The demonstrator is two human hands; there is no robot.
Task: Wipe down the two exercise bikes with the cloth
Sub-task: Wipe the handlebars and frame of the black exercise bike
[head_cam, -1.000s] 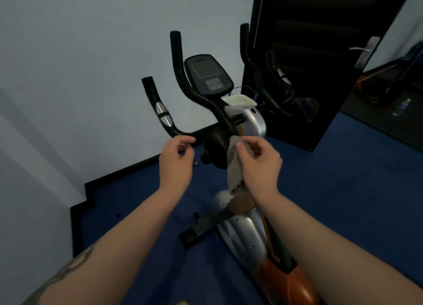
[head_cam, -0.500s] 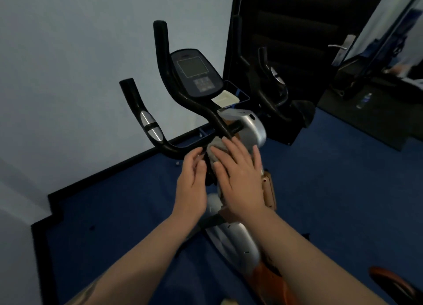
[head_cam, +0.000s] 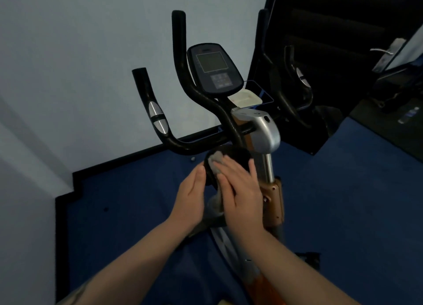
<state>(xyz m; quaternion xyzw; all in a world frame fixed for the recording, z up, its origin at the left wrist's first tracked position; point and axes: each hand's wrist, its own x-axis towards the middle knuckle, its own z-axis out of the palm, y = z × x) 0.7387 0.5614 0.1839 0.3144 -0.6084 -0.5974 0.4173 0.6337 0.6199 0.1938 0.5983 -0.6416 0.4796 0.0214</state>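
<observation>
We see the right hand (head_cam: 240,190) lying flat, fingers straight and together, pressing the grey cloth (head_cam: 216,161) against the black round knob (head_cam: 238,159) below the handlebar (head_cam: 199,144) of the exercise bike (head_cam: 267,135). The left hand (head_cam: 191,199), at nine o'clock of it, touches the knob's edge with fingers straight, holding nothing. The console (head_cam: 214,68) sits at twelve o'clock.

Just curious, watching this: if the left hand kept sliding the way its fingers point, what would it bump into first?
Most likely the black round knob on the bike's post; the left hand has its fingertips right at the knob's edge, beside the cloth. Depth is hard to judge.
</observation>
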